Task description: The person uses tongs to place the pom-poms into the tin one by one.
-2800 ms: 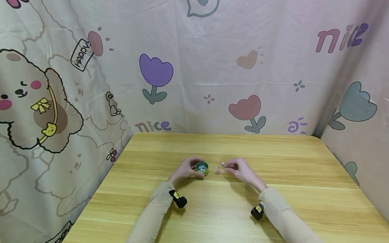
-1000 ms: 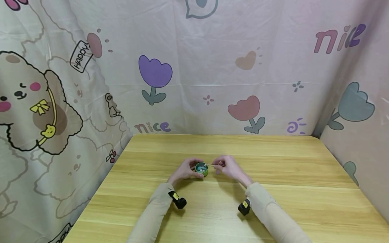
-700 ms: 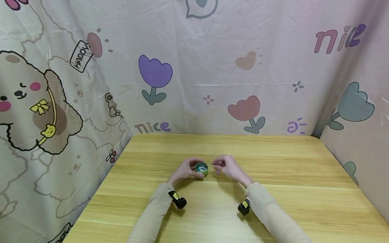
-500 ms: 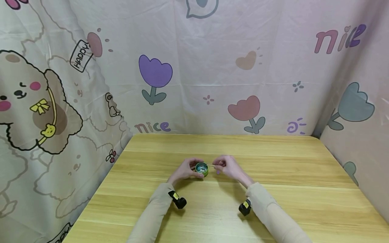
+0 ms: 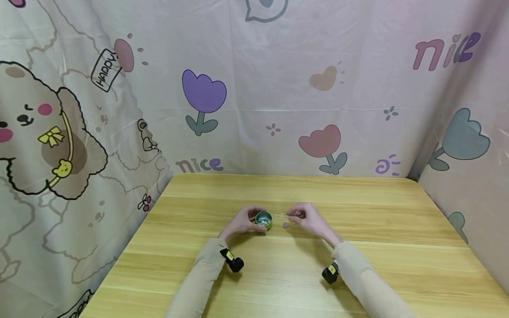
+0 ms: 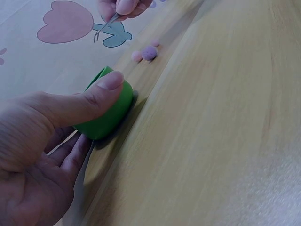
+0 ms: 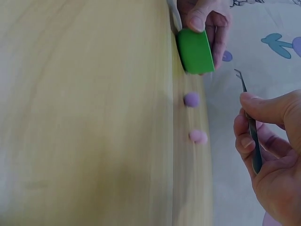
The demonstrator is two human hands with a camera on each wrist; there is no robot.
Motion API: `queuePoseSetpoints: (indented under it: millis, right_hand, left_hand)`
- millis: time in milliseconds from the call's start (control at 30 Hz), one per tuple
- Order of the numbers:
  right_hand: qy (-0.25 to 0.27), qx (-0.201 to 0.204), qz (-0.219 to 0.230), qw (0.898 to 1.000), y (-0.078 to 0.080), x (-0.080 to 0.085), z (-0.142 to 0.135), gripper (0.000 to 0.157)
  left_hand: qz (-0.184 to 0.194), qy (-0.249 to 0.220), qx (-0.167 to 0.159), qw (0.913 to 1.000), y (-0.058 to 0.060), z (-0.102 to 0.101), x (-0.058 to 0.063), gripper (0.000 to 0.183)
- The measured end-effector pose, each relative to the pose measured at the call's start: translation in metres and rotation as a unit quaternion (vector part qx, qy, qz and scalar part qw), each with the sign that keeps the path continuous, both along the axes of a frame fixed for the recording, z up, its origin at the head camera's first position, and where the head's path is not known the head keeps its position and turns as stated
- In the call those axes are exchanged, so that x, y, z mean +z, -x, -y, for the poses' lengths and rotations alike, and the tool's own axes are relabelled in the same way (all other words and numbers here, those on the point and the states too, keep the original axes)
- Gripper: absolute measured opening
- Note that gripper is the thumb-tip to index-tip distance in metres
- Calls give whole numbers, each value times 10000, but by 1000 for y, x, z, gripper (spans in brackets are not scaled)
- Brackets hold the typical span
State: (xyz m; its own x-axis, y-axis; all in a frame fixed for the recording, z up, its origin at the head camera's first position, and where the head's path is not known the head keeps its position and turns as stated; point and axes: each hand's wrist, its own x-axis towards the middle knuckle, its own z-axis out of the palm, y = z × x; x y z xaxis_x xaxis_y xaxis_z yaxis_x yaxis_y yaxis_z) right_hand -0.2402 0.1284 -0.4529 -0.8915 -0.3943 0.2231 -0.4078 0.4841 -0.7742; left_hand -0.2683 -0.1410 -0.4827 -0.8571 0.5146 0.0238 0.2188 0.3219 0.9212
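Observation:
My left hand [image 5: 243, 221] holds a small round green container [image 6: 107, 114] upright on the table, thumb on the near side and fingers on the far side. Several small pale balls lie inside it in the head view. Tweezers [image 7: 253, 136] with bent tips are pinched in my right hand [image 5: 311, 219], just right of the container and above the table. Their tips stand apart with nothing between them. Below the tweezers a purple pom-pom [image 5: 285, 225] lies on the table. Two pink pom-poms [image 7: 198, 136] sit beside it in the wrist views; my right hand hides them from the head view.
The wooden table [image 5: 262, 282] ends at a back edge against a printed curtain [image 5: 262, 88]. More curtain hangs along the left and right sides. A black wrist camera [image 5: 232, 261] is strapped to each sleeve.
My right hand brought a pale pom-pom in the tweezers to the container, where it left the tips. The tweezers have since drawn back to the right. My left hand stays in place.

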Motion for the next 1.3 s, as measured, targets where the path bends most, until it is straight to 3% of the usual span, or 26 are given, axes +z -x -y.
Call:
queuePoseSetpoints:
  millis: [667,1300]
  right_hand:
    - [-200,-315,-27,9993,-2,-7,-40,17]
    - [-452,-499,-95,9977,0,-13,-52,14]
  left_hand:
    - [76,68,45,9999,-3,-1,2,62]
    - [67,121,72,9999,-4,0,3,62]
